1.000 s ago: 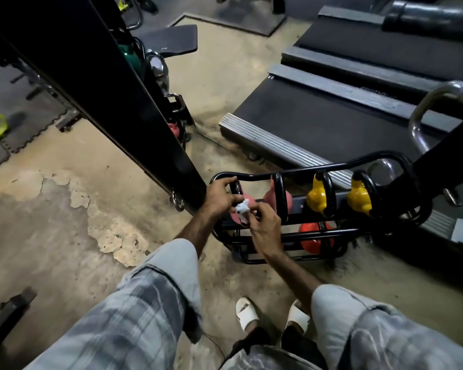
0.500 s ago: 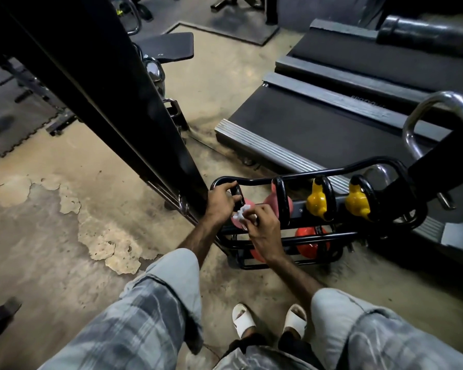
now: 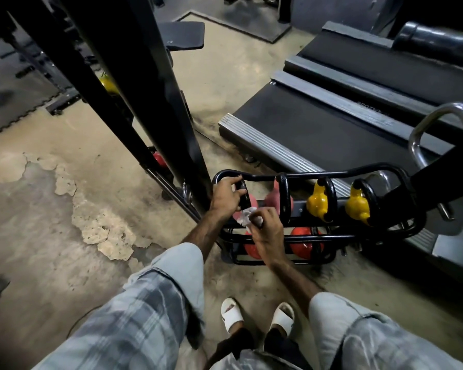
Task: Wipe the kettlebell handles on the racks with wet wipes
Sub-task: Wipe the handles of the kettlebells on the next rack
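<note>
While the left hand (image 3: 226,197) grips the leftmost pink kettlebell's handle (image 3: 243,192), the right hand (image 3: 265,225) pinches the wipe (image 3: 246,216) against it; the other handles right of it seemingly remain.

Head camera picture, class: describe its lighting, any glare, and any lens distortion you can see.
Head view: dim, uneven light, with the black upright and far corners nearly lost in shadow; small glare spots on the red kettlebell and chrome treadmill rail; wide-angle bending curves the treadmill deck edges; the wet wipe between the hands looks soft.
</note>
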The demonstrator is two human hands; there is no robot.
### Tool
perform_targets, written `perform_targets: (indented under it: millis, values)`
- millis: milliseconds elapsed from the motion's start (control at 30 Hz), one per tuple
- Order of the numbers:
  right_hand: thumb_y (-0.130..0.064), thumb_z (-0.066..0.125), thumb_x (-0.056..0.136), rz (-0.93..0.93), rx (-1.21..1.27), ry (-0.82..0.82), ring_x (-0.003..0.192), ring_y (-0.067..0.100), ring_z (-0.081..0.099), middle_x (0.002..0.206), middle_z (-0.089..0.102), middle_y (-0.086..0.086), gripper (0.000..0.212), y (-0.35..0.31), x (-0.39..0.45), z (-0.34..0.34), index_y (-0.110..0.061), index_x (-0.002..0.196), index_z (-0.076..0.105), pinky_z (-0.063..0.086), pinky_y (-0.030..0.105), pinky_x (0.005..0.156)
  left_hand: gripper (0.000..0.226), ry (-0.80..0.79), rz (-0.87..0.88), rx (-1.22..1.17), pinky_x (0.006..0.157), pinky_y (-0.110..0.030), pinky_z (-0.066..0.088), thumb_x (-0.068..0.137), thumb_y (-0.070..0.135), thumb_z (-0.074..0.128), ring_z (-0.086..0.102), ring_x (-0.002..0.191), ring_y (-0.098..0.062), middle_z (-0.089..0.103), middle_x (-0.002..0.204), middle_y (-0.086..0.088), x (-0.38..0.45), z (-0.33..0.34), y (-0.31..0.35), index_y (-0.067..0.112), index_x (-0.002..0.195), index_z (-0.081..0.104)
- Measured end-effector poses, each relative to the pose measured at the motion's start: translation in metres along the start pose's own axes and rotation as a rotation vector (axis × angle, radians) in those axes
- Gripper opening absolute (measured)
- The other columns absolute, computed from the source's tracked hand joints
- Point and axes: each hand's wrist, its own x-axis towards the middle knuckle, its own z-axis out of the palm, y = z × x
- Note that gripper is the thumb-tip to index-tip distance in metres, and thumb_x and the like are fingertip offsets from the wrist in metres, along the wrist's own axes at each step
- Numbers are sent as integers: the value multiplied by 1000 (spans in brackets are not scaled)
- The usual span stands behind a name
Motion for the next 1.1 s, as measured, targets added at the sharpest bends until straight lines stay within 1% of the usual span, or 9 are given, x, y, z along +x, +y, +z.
perform_targets:
  millis: [133, 233, 367, 567, 700, 800, 900, 967, 1100]
  values:
    - [-8, 75, 80, -65, -1, 12, 84, 4, 52, 97, 54, 0, 16, -14, 19, -6, -12, 94, 67, 38, 3, 77, 44, 7, 23, 14, 80, -44, 60, 84, 6, 69, 66, 106, -21, 64, 124, -6, 4, 1, -4, 13, 127, 62]
    - [-7, 74, 81, -46, 18, 18, 83, -2, 50, 96, 58, 1, 12, -13, 14, -10, -12, 92, 69, 45, 12, 77, 36, 18, 59, 51, 95, -38, 52, 86, 9, 66, 63, 111, -18, 67, 120, -6, -1, 1, -8, 12, 122, 65]
    - [-15, 77, 81, 32, 85, -13, 94, 0, 59, 103, 63, -3, 24, -16, 8, -18, -17, 104, 67, 51, 20, 84, 20, 106, 207, -18, 85, -12, 48, 91, 24, 62, 62, 95, -4, 62, 106, 3, -40, 1, -13, 16, 108, 70]
    - [6, 69, 83, 68, 283, -287, 111, 0, 63, 123, 63, -7, 64, -34, 5, -34, -19, 138, 47, 51, 16, 92, 16, 148, 91, -167, 81, -20, 55, 81, 17, 74, 66, 88, 0, 72, 96, 8, -62, 4, -32, 21, 96, 75]
    - [0, 66, 87, 81, 82, -195, 109, -1, 61, 121, 64, -9, 47, -26, 14, -38, -19, 130, 58, 52, 23, 97, 12, 329, 41, -137, 72, 1, 40, 85, 14, 71, 58, 77, 4, 68, 93, 3, -62, 5, -37, 12, 97, 73]
    - [-8, 70, 87, 177, 25, -270, 106, -2, 62, 113, 69, -11, 37, -22, 24, -30, -20, 122, 65, 50, 21, 98, 5, 389, -82, -262, 65, -3, 42, 87, 15, 68, 59, 68, 6, 65, 78, 6, -66, 17, -42, 15, 92, 69]
    - [-5, 71, 85, 219, 45, -255, 98, -3, 65, 102, 72, -10, 33, -18, 27, -23, -19, 115, 67, 53, 20, 94, 5, 394, -258, -457, 63, -18, 52, 87, 13, 69, 64, 70, -12, 68, 77, 0, -64, 35, -47, 14, 92, 68]
    - [-5, 72, 84, 225, 25, -243, 95, -3, 65, 99, 72, -10, 32, -15, 28, -22, -18, 113, 67, 53, 17, 91, 9, 372, -299, -408, 75, -29, 55, 88, 8, 65, 68, 81, -21, 72, 86, -6, -59, 43, -50, 10, 95, 71]
    - [-9, 74, 83, 230, 22, -273, 97, -5, 64, 101, 72, -12, 33, -14, 28, -22, -21, 113, 65, 50, 13, 89, 20, 268, -277, -172, 82, -25, 47, 88, 7, 59, 66, 90, -21, 74, 95, -7, -52, 40, -50, 9, 100, 74]
